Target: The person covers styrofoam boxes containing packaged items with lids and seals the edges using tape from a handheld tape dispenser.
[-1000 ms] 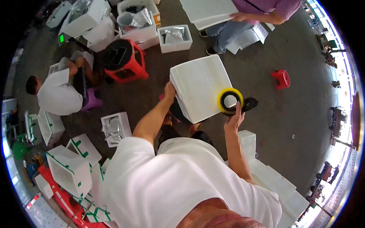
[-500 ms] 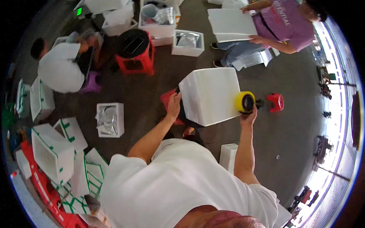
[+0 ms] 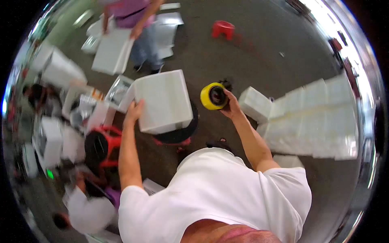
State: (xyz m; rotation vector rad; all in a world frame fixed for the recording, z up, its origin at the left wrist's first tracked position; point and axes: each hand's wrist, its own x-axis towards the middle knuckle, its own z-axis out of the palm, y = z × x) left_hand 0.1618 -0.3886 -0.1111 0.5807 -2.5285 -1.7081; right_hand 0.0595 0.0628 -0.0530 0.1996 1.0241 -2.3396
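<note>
the white box [image 3: 164, 101] sits between your hands: your left hand [image 3: 135, 111] touches its left side, grip unclear; your right hand [image 3: 231, 106], apart from it, grips the yellow tape roll [image 3: 207, 96].

Left hand [image 3: 135, 111] against a white rectangular foam box [image 3: 164, 101]; right hand [image 3: 232, 106] around a yellow, black-centred roll of tape [image 3: 207, 97].
The box sits on a round, black-topped red stool [image 3: 184, 130]; nearby, a person in a purple shirt [image 3: 131, 14] holds a flat white foam panel [image 3: 112, 52].
</note>
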